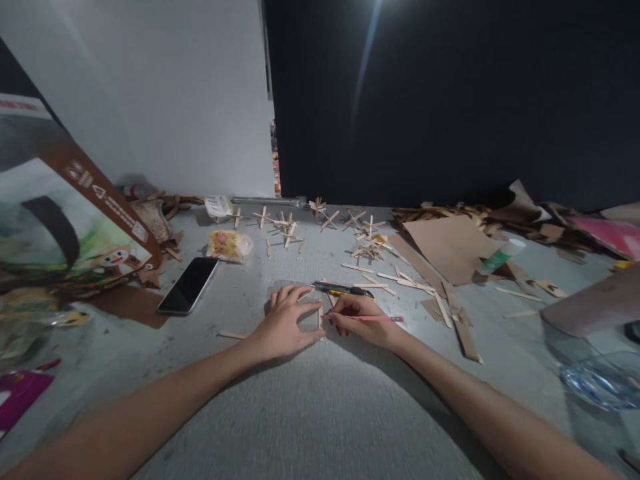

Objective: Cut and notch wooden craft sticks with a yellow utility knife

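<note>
A short wooden craft stick (pixel 321 316) lies on the grey table, pointing away from me. My left hand (pixel 285 321) holds it at both ends, index finger at the far end and thumb at the near end. In my right hand (pixel 361 316) is a red pencil (pixel 385 319), its tip end close to the stick's right side. Just beyond my hands lies a utility knife (pixel 341 289) with a black and yellow body. Another craft stick (pixel 232 335) lies left of my left wrist, and loose craft sticks (pixel 415 285) are scattered to the right.
Star-shaped stick pieces (pixel 289 230) stand farther back. At left are a phone (pixel 189 287), a yellow wrapped packet (pixel 229 245) and a large printed bag (pixel 75 213). Brown cardboard (pixel 445 250), a glue stick (pixel 503 257) and a clear glass dish (pixel 603 380) are at right.
</note>
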`<act>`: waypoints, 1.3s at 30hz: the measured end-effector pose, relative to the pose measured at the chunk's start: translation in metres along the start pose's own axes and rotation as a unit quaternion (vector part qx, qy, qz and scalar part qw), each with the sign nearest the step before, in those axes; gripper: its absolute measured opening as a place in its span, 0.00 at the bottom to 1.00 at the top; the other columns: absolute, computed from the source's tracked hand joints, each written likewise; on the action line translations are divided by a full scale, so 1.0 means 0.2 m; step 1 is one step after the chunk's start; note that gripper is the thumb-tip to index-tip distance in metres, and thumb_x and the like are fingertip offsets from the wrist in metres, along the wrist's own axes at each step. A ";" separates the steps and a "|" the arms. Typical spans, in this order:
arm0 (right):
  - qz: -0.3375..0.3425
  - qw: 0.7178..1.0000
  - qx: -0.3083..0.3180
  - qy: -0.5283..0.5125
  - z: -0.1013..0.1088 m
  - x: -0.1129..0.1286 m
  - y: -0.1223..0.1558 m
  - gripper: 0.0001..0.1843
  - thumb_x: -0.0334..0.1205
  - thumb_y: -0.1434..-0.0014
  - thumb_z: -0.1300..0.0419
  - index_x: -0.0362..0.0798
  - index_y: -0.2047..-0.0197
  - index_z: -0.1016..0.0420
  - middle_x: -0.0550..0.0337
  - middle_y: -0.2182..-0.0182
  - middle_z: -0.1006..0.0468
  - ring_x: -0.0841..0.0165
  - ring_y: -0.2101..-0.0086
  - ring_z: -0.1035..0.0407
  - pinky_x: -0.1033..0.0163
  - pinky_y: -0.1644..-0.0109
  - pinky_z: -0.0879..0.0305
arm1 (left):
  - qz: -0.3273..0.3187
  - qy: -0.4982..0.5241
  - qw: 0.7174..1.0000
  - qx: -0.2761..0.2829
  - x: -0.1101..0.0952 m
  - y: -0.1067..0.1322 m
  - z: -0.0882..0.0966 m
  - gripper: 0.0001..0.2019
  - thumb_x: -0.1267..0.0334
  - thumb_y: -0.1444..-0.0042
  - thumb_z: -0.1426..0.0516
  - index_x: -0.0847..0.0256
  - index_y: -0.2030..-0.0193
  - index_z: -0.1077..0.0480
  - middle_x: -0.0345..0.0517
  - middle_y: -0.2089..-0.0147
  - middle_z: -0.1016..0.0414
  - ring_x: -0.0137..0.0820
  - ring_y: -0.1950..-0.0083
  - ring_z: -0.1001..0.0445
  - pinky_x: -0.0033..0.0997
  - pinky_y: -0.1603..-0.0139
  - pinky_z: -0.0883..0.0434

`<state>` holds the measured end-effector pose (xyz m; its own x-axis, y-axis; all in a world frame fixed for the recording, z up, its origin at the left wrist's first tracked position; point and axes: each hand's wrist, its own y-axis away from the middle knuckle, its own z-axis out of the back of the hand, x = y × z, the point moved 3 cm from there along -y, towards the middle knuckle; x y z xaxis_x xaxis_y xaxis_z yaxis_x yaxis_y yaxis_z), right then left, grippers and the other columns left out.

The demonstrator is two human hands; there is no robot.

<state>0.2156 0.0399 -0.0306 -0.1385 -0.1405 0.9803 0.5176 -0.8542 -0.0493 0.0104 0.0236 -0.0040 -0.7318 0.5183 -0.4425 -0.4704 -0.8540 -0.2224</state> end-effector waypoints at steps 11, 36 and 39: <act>-0.005 1.000 0.002 -0.012 0.00 0.02 -0.01 0.23 0.61 0.41 0.30 0.48 0.68 0.25 0.62 0.79 0.25 0.69 0.79 0.31 0.64 0.75 0.38 | -0.002 -0.015 1.000 0.006 0.00 0.00 0.00 0.24 0.54 0.45 0.29 0.47 0.41 0.20 0.50 0.29 0.31 0.54 0.29 0.38 0.60 0.30 0.38; -0.015 1.000 0.005 -0.015 0.00 0.02 -0.01 0.25 0.63 0.43 0.28 0.48 0.69 0.26 0.61 0.79 0.24 0.70 0.79 0.31 0.65 0.74 0.38 | -0.006 -0.005 1.000 -0.002 0.01 0.00 -0.01 0.24 0.54 0.45 0.29 0.47 0.41 0.20 0.51 0.29 0.31 0.54 0.28 0.37 0.61 0.29 0.38; -0.013 1.000 0.004 -0.015 0.00 0.02 -0.01 0.25 0.62 0.43 0.28 0.48 0.69 0.26 0.61 0.79 0.25 0.70 0.79 0.31 0.65 0.74 0.38 | -0.005 -0.006 1.000 0.000 0.01 0.00 -0.01 0.24 0.55 0.45 0.29 0.47 0.41 0.20 0.51 0.29 0.31 0.54 0.28 0.37 0.61 0.29 0.38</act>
<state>0.2140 0.0418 -0.0268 -0.1273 -0.1037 0.9864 0.5213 -0.8531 -0.0224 0.0097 0.0247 -0.0069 -0.7326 0.5281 -0.4295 -0.4779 -0.8483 -0.2279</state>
